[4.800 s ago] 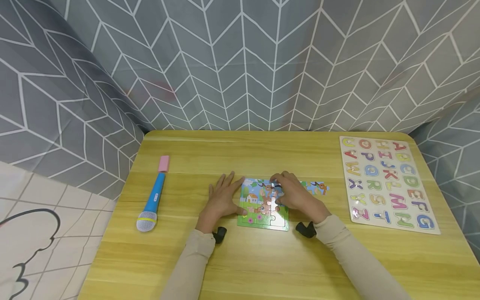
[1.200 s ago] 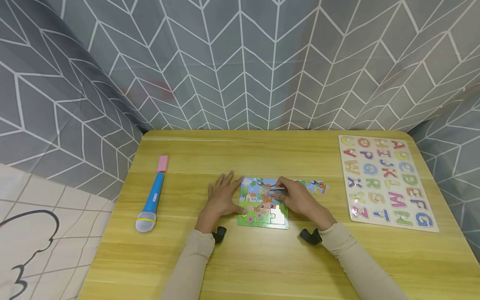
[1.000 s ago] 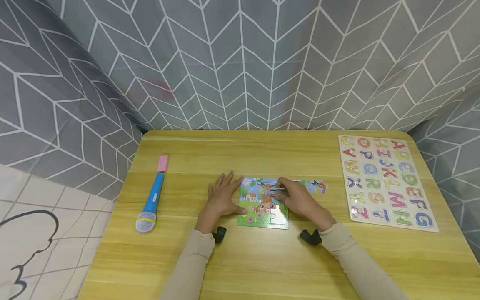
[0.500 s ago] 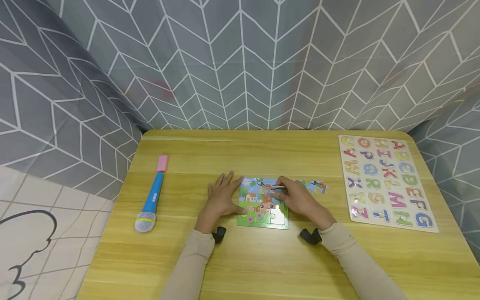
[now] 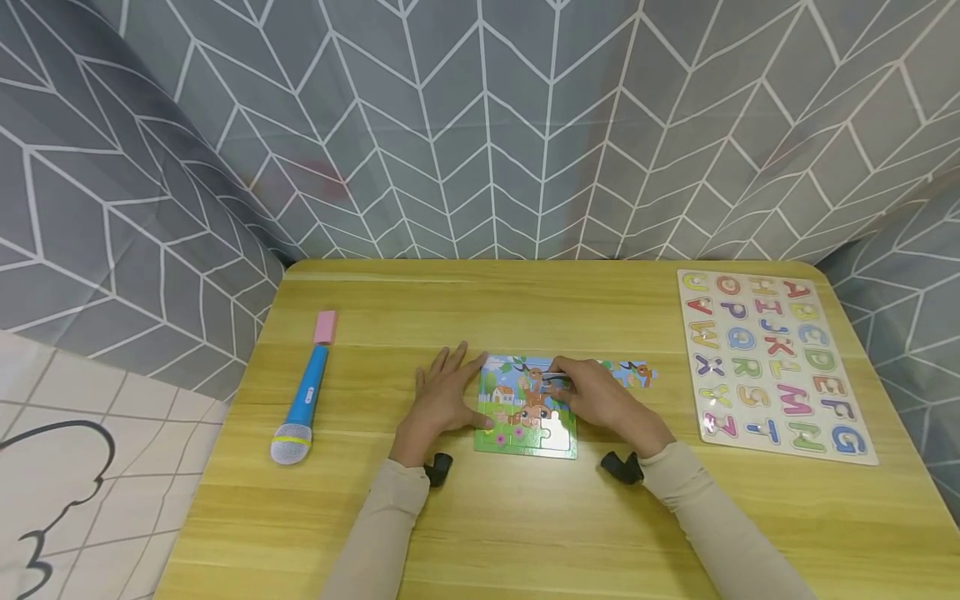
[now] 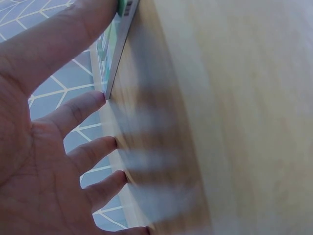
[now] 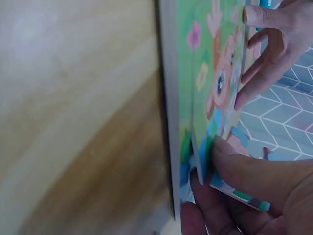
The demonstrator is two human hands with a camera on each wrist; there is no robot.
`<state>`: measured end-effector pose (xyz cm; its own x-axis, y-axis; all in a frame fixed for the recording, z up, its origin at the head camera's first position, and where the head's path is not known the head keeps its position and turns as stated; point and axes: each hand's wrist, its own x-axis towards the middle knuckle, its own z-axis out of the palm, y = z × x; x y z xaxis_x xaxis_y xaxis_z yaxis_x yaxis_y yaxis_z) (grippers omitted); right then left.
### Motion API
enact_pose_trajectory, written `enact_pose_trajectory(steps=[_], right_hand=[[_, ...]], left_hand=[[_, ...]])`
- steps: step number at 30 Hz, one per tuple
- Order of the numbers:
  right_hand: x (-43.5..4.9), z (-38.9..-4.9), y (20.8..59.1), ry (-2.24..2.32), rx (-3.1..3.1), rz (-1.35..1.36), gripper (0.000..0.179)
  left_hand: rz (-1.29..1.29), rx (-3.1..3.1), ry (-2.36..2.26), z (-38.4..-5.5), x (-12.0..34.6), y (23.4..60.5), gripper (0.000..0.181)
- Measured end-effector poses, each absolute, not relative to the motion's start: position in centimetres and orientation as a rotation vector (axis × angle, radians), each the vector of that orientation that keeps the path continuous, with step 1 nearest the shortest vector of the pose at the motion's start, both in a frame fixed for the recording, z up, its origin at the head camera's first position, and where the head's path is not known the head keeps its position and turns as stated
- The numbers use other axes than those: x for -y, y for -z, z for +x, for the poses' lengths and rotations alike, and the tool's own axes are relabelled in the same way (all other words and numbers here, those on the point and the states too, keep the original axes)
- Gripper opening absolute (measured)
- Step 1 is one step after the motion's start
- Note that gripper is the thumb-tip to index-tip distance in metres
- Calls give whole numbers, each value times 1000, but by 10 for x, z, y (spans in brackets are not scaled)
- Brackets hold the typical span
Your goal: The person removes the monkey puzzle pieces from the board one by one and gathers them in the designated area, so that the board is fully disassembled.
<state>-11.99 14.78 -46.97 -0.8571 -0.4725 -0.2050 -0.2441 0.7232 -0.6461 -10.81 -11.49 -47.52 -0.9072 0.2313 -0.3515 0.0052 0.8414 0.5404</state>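
Note:
A small jigsaw puzzle point(image 5: 504, 421) with a deer and house picture lies on the wooden table. My left hand point(image 5: 442, 402) spreads its fingers at the puzzle's left side, thumb on its lower left and index fingertip at the top-left corner. At the right side, my right hand point(image 5: 596, 393) pinches a puzzle piece point(image 7: 208, 142) between thumb and fingers. That piece stands tilted up from the board in the right wrist view. Loose joined puzzle pieces point(image 5: 637, 374) lie on the table just beyond the right hand, partly hidden by it.
On the right stands out an alphabet board point(image 5: 776, 367) with knobbed letters, lying flat. A blue toy microphone point(image 5: 306, 400) and a pink block point(image 5: 326, 327) lie on the left. A grey patterned curtain point(image 5: 480, 133) hangs behind the table point(image 5: 480, 308).
Since the earliest frame, the right hand has shifted slightly down along the puzzle's right side. The piece in its fingers came into sight there and its tilt varies slightly. The left hand stays put.

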Motion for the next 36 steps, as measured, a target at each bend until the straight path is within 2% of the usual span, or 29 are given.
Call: enact_pose_trajectory(steps=[24,36], right_hand=[[-147,-120,471,873,-2663,-787,6],[-141,-117,464,685,-2717,-837,13]], left_hand=[[184,-2612,-771,-108,116,475,109],[170,-2608,-737,-108,115,474,109]])
